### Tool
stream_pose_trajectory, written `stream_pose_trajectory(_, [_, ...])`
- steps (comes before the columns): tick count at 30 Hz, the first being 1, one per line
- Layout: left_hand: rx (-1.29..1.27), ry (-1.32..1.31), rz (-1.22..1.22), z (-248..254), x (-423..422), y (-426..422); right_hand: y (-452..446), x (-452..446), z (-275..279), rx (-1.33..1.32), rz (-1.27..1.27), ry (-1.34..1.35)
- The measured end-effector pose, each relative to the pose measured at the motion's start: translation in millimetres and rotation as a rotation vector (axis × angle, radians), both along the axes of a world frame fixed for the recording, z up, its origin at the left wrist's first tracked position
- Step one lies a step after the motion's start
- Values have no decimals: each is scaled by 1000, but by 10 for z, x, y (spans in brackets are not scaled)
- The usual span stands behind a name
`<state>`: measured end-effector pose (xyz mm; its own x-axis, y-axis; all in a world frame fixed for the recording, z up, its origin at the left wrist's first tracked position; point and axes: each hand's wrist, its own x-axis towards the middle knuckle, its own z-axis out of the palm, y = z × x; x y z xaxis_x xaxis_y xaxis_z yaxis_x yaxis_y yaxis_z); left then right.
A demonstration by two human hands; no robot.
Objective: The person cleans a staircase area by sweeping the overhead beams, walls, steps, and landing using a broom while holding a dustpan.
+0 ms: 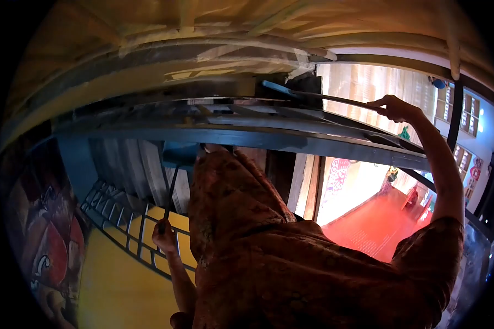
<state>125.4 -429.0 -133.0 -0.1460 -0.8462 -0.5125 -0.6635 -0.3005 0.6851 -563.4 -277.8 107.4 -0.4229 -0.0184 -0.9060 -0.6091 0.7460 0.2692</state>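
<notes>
1. The right hand (396, 108) has its fingers wrapped round a slim stick (343, 100), whose blue head (277, 87) lies well left of them.
2. The left hand (165, 238) has its fingers curled round a dark handle (172, 189); a dark blue pan-like piece (179, 155) sits beyond them, at its far end.

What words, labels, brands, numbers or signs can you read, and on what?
None can be read.
Red marking on the pale panel: too blurred to tell letters from pattern.
Round red shape on the far wall: too small.
White curl on the painted wall: no clear letter.
Handle in the right hand, rod in the left hand: no legible text.
</notes>
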Motion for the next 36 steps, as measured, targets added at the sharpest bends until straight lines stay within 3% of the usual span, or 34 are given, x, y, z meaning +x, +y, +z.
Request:
stream_pose_trajectory(1, [0, -7, 1, -58, 50, 5, 135, -99, -201, 0, 1, -7])
stream_pose_trajectory(3, [5, -182, -51, -110, 104, 46, 372, -224, -568, -323, 512, -130])
stream_pose_trajectory(5, [-31, -163, -73, 58, -51, -4, 176, 59, -786, -228, 597, -18])
stream_pose_trajectory(11, [56, -131, 0, 191, -95, -64, 248, 42, -331, -175, 433, -54])
stream_pose_trajectory(13, [105, -55, 115, 127, -79, -46, 406, -46, -207, -338, 278, -119])
stream_pose_trajectory(15, [93, -91, 75, 96, -74, -46, 439, -126, -176, -318, 229, -132])
stream_pose_trajectory(17, [58, -42, -67, 39, -34, -67, 417, -161, -241, -124, 93, -79])
stream_pose_trajectory(18, [59, -47, -66, 44, -59, -79, 397, -146, -288, -177, 345, -79])
stream_pose_trajectory(19, [59, -99, -57, 41, -104, -86, 367, -110, -354, -176, 347, -84])
stream_pose_trajectory(21, [66, -155, -43, 113, -168, -82, 273, 29, -482, -113, 612, 4])
stream_pose_trajectory(23, [121, -212, -37, 213, -220, -145, 275, 69, -452, -150, 607, -20])
stream_pose_trajectory(25, [89, -158, -28, 230, -206, -142, 317, 61, -282, -131, 408, -67])
stream_pose_trajectory(26, [103, -170, -8, 210, -177, -141, 446, 1, -204, -269, 370, -80])
stream_pose_trajectory(30, [92, -137, 43, 224, -286, -173, 508, -80, -39, -280, 196, -106])
stream_pose_trajectory(36, [48, -144, -123, 174, -338, -248, 89, 104, -452, -198, 46, -165])
